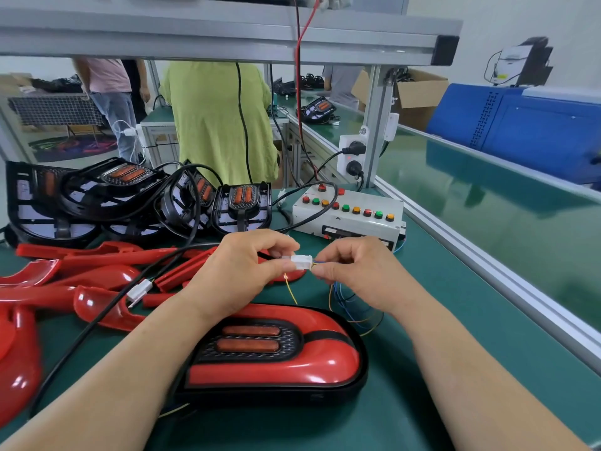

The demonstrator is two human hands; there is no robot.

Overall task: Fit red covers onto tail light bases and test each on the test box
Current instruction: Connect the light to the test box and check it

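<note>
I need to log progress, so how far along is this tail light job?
Done: the near tail light wears its red cover. In hand: the left hand and right hand pinch a white connector, seemingly hooking it up for the test box. Left: the bare bases and loose red covers at the back left.

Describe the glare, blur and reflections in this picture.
Head view: white glare spots on the near red cover; loose red covers at the left edge are blurred; the glossy green belt mirrors the blue cabinet; the white plug is sharp.
</note>
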